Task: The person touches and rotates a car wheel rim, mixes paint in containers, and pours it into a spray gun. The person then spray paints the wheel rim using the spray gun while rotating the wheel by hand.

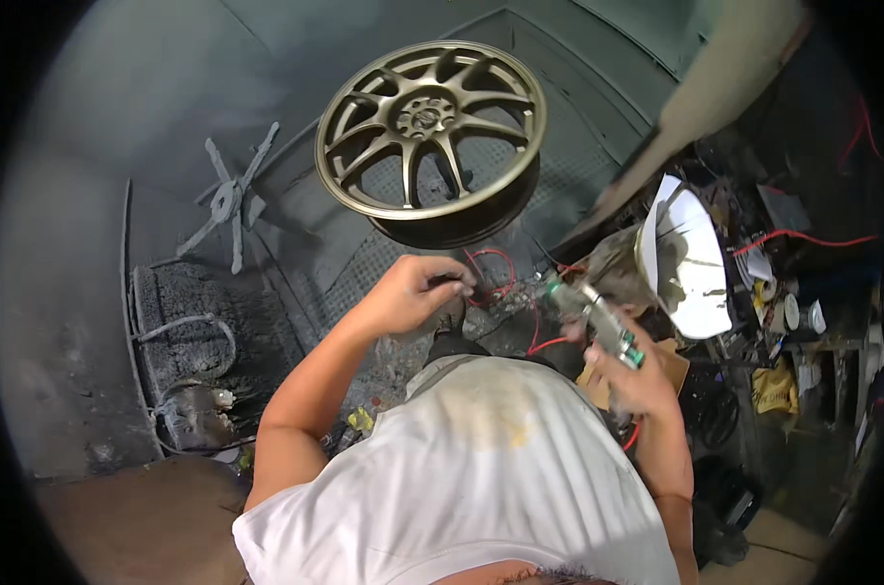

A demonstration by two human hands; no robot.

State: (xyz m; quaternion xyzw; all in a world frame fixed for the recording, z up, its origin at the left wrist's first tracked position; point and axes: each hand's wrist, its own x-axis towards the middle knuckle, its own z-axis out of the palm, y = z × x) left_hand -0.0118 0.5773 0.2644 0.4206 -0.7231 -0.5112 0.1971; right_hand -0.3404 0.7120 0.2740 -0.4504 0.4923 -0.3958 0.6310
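Observation:
A bronze multi-spoke wheel rim [425, 119] sits tilted, face up, in front of me, apart from both hands. My left hand [415, 295] is just below its near edge, fingers curled in and thumb tip close to the fingertips. Whatever may be inside that pinch is too small to see. In my right hand [642, 378], to the right of the rim, is a spray gun [603, 322] with green end parts, its front pointing up and left. Motion blurs the gun slightly. A red hose [551, 343] runs close by it.
On the left stand a grey-coated, several-armed rack [228, 200] and a shaggy, dust-caked panel [193, 317]. A white curved sheet-like piece [693, 273] stands at the right, before cluttered shelves [798, 341]. A thick slanting post [705, 97] rises at the upper right. Debris litters the floor.

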